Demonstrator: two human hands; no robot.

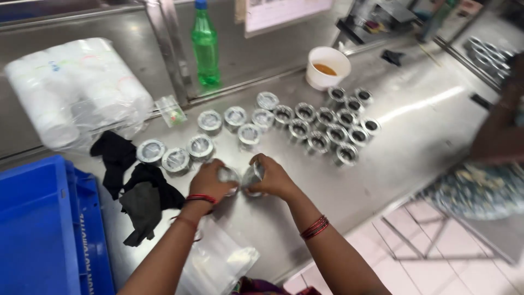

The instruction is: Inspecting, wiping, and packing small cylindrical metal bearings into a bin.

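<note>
My left hand (208, 181) grips a small shiny metal cylinder (228, 175) over the steel table (426, 125). My right hand (273, 177) holds a second metal cylinder (252, 176) right beside it; the two parts nearly touch between my hands. Beyond my hands lie several more metal cylinders: a loose row with closed tops (202, 146) to the left, and a tight cluster of open-topped ones (327, 131) to the right. Red thread bands sit on both wrists.
A blue crate (38, 229) stands at the left, with black cloths (143, 199) beside it. A clear plastic bag (218, 262) lies near me. A bagged stack of white cups (76, 90), a green bottle (206, 46) and a white cup with brown liquid (326, 66) sit behind. Another person (499, 125) is at right.
</note>
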